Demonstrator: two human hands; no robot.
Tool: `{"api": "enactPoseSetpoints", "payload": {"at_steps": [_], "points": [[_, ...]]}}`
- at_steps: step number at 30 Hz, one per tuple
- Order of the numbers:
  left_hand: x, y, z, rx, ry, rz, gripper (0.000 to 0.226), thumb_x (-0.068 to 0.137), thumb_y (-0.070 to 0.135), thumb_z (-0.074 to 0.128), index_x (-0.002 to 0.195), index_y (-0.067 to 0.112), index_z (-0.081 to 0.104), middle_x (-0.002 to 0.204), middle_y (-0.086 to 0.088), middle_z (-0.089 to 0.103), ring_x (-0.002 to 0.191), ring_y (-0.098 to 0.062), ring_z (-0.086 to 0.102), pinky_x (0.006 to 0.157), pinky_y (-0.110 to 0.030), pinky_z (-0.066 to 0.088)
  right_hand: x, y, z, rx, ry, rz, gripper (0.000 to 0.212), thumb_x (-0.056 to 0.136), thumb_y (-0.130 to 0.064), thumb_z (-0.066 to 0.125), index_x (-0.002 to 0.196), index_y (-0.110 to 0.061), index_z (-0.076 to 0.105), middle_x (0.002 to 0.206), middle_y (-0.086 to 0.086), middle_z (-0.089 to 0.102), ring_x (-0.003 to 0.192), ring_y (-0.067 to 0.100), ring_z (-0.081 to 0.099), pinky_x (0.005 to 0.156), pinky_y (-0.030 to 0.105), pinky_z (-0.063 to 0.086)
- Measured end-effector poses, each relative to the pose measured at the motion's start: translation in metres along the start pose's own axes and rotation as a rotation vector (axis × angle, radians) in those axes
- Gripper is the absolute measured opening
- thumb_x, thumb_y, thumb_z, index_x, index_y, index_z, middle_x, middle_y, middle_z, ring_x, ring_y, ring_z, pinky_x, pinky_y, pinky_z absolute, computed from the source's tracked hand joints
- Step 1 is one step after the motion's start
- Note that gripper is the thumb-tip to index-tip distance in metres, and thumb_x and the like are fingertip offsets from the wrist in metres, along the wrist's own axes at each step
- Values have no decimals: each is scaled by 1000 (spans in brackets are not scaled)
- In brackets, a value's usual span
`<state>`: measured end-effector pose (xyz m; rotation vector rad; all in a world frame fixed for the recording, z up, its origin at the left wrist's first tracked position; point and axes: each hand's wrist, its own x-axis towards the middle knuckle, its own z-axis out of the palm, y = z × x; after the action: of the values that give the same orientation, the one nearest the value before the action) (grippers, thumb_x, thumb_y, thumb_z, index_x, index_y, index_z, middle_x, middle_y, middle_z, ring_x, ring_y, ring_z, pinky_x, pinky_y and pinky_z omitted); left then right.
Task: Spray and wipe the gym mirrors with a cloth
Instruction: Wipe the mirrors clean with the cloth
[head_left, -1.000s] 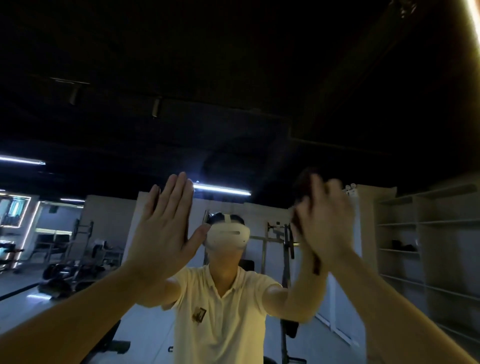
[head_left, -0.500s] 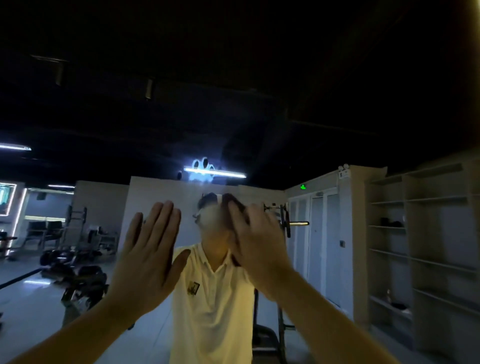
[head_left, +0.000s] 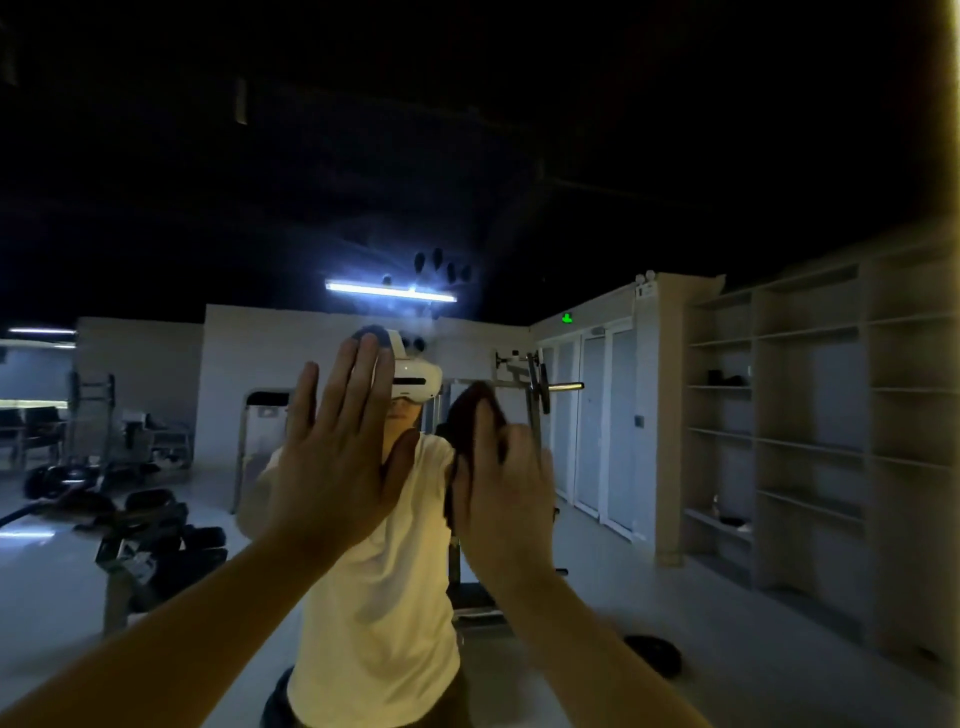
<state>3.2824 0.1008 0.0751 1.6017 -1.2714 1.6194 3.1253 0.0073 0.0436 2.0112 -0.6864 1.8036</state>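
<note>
- Two bare forearms rise from the bottom edge toward the glass, the left from the lower left corner and the right from the lower right.
- The left hand (head_left: 337, 467) is seen from the back, held flat toward the mirror (head_left: 156, 208). Its fingers (head_left: 363, 374) are straight and slightly spread, with the thumb out to the side, and it holds nothing. Whether the palm actually touches the glass cannot be told.
- The right hand (head_left: 501, 493) is just beside it, a little lower. Its fingers (head_left: 485, 431) bend over a dark cloth (head_left: 465, 415), holding it bunched against the mirror. The hand is blurred, so the thumb's place cannot be told.
- The cloth shows above the fingertips and along the hand's inner edge.
- The mirror reflects a person in a pale shirt (head_left: 384, 597) wearing a white headset (head_left: 415, 371), partly hidden by both hands.
- Farther in the reflection stand a weight rack (head_left: 535, 384), pale doors (head_left: 592, 415) and open shelves (head_left: 779, 415) on the right.
- A weight plate (head_left: 657, 654) lies on the floor.
- A strip light (head_left: 389, 291) glows on the dark ceiling.
</note>
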Motion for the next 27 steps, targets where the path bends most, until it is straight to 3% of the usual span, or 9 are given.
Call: {"api": "enactPoseSetpoints", "payload": {"at_steps": [3,7,10,12,15,18,19,24,27], "points": [[-1,-1,2,-13,8,6,77,108,53,31,165,2,19,173,-20,13,162,-34,7,129,-60,12,-23,13,0,-75,-76,-189,51,102,-35,43,146,-11,49,109,8,56,93,22,57,83,35,53],[0,-1,1,-23,24,10,76,107,50,35,163,0,23,172,-22,17,161,-36,11,128,-60,13,-41,65,-15,-180,-140,-325,59,89,-30,75,139,-10,49,106,10,62,89,25,64,78,37,58],[-1,-1,2,-14,23,5,76,107,50,36,163,0,23,172,-22,17,161,-36,11,128,-61,14,-37,103,-40,-137,-147,93,52,97,-35,58,145,-17,46,112,6,56,98,27,62,84,26,50],[-1,1,3,-8,27,-4,76,108,51,34,164,1,21,172,-22,16,161,-36,10,128,-61,14,-28,118,-43,-180,-38,385,53,102,-33,49,150,-13,41,119,17,53,98,34,59,87,40,49],[-1,3,5,3,18,-23,77,109,54,28,166,3,16,173,-20,14,162,-34,7,128,-61,14,-15,97,-35,-90,78,491,55,104,-34,46,153,-15,30,124,22,49,98,36,59,85,46,54],[-3,5,5,-11,7,-31,76,109,55,23,166,4,14,174,-19,10,162,-33,4,128,-61,11,-25,50,-15,85,45,379,49,104,-38,48,148,-18,42,111,-6,49,100,23,58,82,13,41],[-4,6,5,-16,3,-39,76,109,53,23,166,3,14,174,-19,7,162,-33,3,129,-61,11,-33,36,-7,113,1,304,45,103,-35,54,145,-20,47,108,-10,50,99,21,59,81,10,38],[-15,14,3,0,-38,-78,74,109,46,28,165,1,12,174,-20,4,162,-35,2,129,-61,9,-67,42,7,-55,-60,-372,56,87,-22,74,140,-8,61,106,11,61,104,29,52,87,40,44],[-45,23,-3,2,-64,-92,76,107,43,39,165,0,15,174,-21,6,162,-36,5,128,-62,11,-66,91,-17,-35,-134,-411,53,94,-16,65,145,-10,55,95,12,59,87,31,55,73,46,51]]}}
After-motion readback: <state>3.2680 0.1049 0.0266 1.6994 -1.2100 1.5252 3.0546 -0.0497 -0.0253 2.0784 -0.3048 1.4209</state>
